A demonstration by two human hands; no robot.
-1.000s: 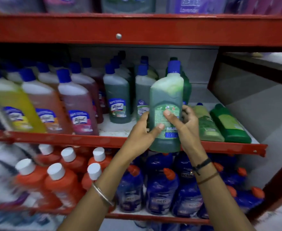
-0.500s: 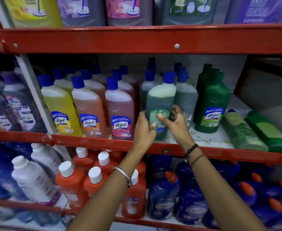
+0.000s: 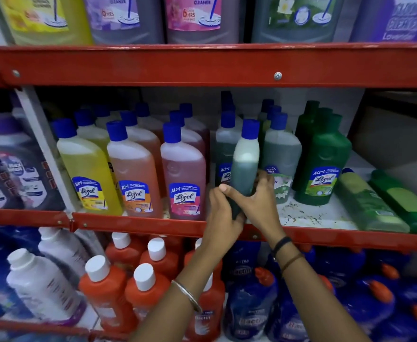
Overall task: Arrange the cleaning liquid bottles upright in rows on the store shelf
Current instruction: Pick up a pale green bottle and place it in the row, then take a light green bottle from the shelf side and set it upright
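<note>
A green blue-capped bottle [image 3: 245,159] stands upright at the front of the red middle shelf [image 3: 138,224], turned edge-on. My left hand [image 3: 221,213] and my right hand [image 3: 259,201] both grip its lower part. Left of it stand a yellow bottle [image 3: 89,166], an orange bottle [image 3: 133,171] and a pink bottle [image 3: 184,174], with rows behind them. Right of it stand a grey-green bottle [image 3: 281,156] and a dark green bottle [image 3: 325,159]. Two green bottles [image 3: 370,206] lie flat at the shelf's right end.
The shelf above [image 3: 202,65] holds large cleaner jugs [image 3: 195,18]. Below are orange bottles with white caps [image 3: 106,292] and blue bottles with orange caps [image 3: 251,302]. Dark specks litter the white shelf floor [image 3: 301,215] beside my right hand.
The green bottle came from in front of the shelf onto the front of its row and turned edge-on. Both hands slid down to its base. The view shifted left and up.
</note>
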